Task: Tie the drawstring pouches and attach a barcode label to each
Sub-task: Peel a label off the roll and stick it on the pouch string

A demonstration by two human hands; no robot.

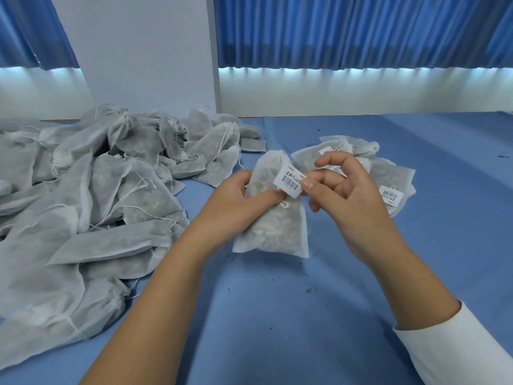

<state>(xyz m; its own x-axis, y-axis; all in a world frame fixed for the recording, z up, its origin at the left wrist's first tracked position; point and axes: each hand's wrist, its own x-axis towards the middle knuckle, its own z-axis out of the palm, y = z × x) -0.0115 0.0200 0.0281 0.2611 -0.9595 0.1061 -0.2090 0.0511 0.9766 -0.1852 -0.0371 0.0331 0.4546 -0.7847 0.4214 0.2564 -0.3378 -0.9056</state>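
A white mesh drawstring pouch (273,229) filled with dried herbs is held up over the blue table. My left hand (241,198) grips its upper left side, thumb on the front. A white barcode label (290,180) sits at the pouch's neck, and my right hand (344,187) pinches its right edge between thumb and forefinger. A knotted string end (283,204) hangs just below the label.
A big heap of unlabelled pouches (91,195) covers the left of the blue table (277,315). A small stack of labelled pouches (388,179) lies behind my right hand. Herb crumbs dot the cloth. A white pillar and blue curtains stand behind.
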